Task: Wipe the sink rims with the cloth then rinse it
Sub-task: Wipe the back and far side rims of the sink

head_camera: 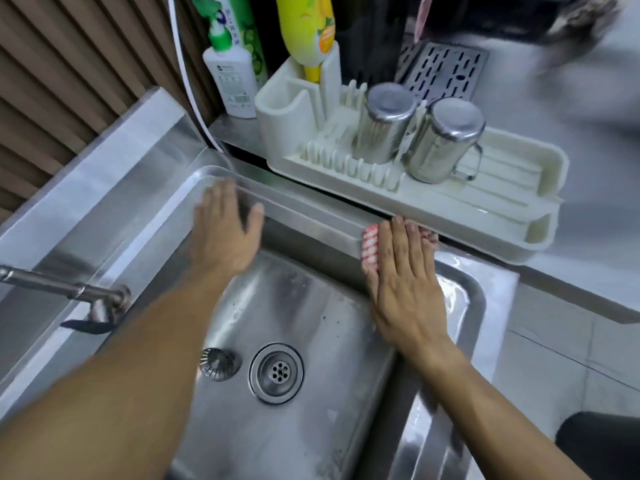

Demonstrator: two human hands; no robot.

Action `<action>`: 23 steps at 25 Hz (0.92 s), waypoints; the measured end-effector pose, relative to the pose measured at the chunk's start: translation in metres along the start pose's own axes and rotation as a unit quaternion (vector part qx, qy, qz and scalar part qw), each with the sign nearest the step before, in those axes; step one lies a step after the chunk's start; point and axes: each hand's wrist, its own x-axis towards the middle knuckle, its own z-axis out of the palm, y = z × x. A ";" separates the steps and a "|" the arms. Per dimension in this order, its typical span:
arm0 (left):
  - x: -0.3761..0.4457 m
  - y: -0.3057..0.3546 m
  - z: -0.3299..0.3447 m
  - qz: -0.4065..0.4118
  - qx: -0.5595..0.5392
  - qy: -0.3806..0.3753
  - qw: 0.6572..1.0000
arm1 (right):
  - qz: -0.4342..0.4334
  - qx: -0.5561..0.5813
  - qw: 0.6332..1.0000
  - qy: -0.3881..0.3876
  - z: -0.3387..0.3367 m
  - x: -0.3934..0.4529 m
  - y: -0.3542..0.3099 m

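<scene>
Two hands are over the sink (478, 306), and only one is doing the wiping. Your right hand (405, 282) lies flat, fingers straight and close together, pressing the red-and-white cloth (369, 249) onto the far rim near the right corner. The cloth shows only at the fingertips and along the hand's left edge; the rest is hidden under the palm. A flat palm suits this step, since it spreads pressure across the narrow ledge.

Your left hand (225, 230) is spread, fingers straight, holding nothing. It sits at the far rim toward the left corner; whether it touches the steel or hovers just above cannot be told through the blur. It reads as a brace for the reach.

The dish rack (519, 216) stands on the desk just beyond the rim, its front edge close to your right fingertips, carrying two upturned steel mugs (446, 140). That leaves little room, so the cloth may catch the rack's edge.

Judgement: wiping is under way on the far rim; the near rim cannot be assessed. The rinse is not yet begun, as the tap (69, 292) at the left shows no water running. The strainer basket (219, 363) lies loose beside the drain (277, 372).
</scene>
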 end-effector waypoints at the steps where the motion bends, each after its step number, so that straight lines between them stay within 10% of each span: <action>1: -0.005 0.033 0.010 0.039 -0.044 0.008 0.998 | 0.008 -0.005 1.000 0.005 -0.002 -0.003 0.004; 8: -0.025 0.097 0.066 0.077 -0.028 0.037 0.996 | 0.021 -0.009 1.000 -0.006 0.003 0.004 0.010; 16: -0.030 0.107 0.060 0.055 0.019 0.006 0.998 | 0.323 0.001 0.946 -0.010 -0.033 -0.056 0.030; 23: -0.026 0.081 0.035 0.132 0.003 -0.070 0.989 | 0.014 -0.044 0.998 -0.038 -0.013 -0.008 0.025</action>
